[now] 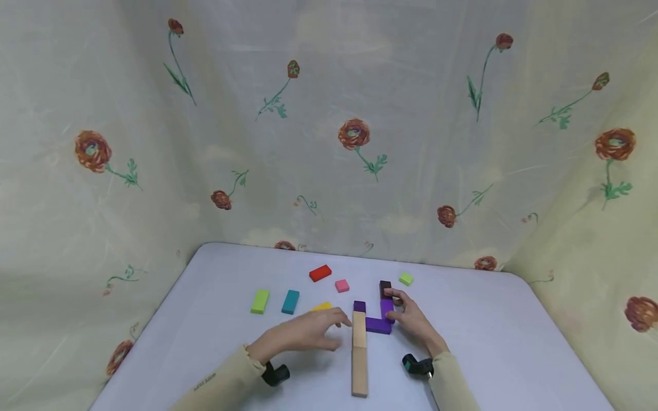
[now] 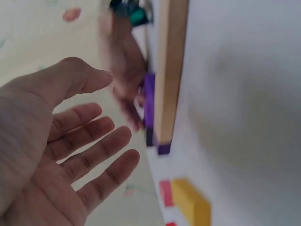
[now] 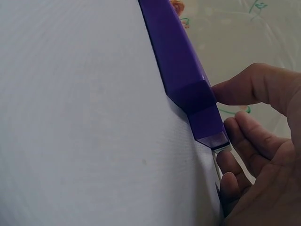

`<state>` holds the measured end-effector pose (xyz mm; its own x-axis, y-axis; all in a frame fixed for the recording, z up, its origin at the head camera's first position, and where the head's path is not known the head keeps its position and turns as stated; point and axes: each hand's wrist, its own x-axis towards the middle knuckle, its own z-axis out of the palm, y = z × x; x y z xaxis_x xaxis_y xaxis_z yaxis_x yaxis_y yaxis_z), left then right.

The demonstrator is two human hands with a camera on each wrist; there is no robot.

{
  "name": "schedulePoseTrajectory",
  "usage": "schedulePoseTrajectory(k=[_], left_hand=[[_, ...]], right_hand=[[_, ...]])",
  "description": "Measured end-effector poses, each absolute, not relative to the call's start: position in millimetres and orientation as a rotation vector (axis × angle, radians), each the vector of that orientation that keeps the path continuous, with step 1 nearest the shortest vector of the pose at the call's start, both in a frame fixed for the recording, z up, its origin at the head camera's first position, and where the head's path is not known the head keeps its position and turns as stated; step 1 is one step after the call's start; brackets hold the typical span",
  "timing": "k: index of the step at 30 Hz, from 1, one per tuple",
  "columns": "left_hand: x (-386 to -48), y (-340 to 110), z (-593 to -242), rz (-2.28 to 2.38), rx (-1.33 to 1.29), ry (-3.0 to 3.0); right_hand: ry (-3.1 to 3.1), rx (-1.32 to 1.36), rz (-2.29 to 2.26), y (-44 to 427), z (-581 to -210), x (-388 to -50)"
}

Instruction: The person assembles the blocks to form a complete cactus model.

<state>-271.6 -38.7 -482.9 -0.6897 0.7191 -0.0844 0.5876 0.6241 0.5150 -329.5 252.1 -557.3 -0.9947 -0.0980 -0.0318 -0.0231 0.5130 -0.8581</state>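
My right hand (image 1: pixel 413 319) is at the right side of a row of blocks, its thumb on a purple block (image 1: pixel 387 309) and a fingertip at the dark block (image 1: pixel 385 289) beyond it. In the right wrist view, the thumb touches the edge of the purple block (image 3: pixel 181 59), with the other fingers bent beside it. Another purple block (image 1: pixel 378 325) lies crosswise, joining this row to two wooden blocks (image 1: pixel 359 359) laid end to end. A dark purple piece (image 1: pixel 359 306) sits at their far end. My left hand (image 1: pixel 308 333) hovers left of the wooden blocks, fingers loosely spread, holding nothing.
Left of the row lie a lime block (image 1: pixel 260 301), a teal block (image 1: pixel 290 302) and a yellow block (image 1: pixel 322 306), partly hidden by the left hand. Farther back are a red block (image 1: pixel 320 273), a pink block (image 1: pixel 341 285) and a small lime block (image 1: pixel 406 278). A flowered curtain (image 1: pixel 308 142) surrounds the white table.
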Motion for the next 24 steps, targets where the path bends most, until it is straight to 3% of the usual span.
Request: schedulePoseTrajectory(k=[10,24], left_hand=[[-325.3,-66.5,-476.7,0.587,1.046,2.623],[-341.3,-65.2,-495.1,0.358,0.977,2.616]], right_hand=[[2.650,-0.088,-1.497,252.3,-556.2,-327.4],[2.632,-0.138,-1.574,251.5,-557.7,-326.5]])
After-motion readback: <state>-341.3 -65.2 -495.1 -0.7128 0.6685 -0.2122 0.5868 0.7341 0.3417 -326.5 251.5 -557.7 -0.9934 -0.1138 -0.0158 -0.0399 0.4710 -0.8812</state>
